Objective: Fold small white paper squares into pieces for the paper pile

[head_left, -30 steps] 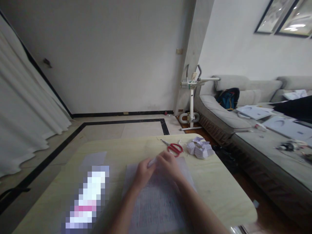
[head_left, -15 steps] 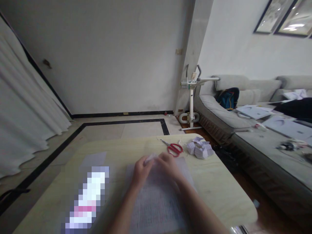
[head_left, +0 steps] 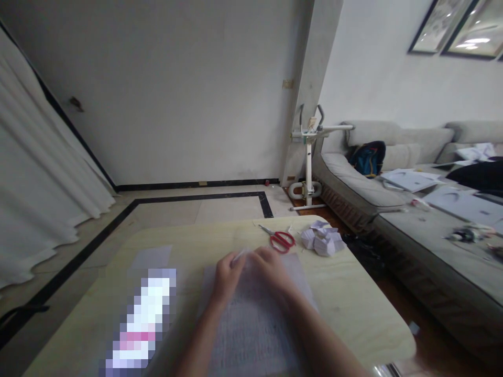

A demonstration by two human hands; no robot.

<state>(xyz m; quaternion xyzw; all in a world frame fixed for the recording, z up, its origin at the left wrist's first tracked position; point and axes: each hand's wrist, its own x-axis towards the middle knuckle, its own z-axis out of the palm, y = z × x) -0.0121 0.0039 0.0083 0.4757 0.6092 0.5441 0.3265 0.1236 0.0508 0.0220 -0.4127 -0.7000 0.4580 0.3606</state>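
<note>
Pale wood-grained table (head_left: 353,309), left hand (head_left: 228,275) and right hand (head_left: 272,267) pinching small white paper (head_left: 238,256), grey sofa (head_left: 420,241), white curtain (head_left: 39,183)

Small paper (head_left: 238,256) partly hidden by fingers (head_left: 223,262), writing (head_left: 249,343) on large sheet (head_left: 255,306) blurred, framed picture (head_left: 475,31) cut off

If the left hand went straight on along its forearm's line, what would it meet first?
The way looks free as far as the picture shows: the left hand would likely pass over the tabletop, left of the scissors, though depth is unclear.
</note>
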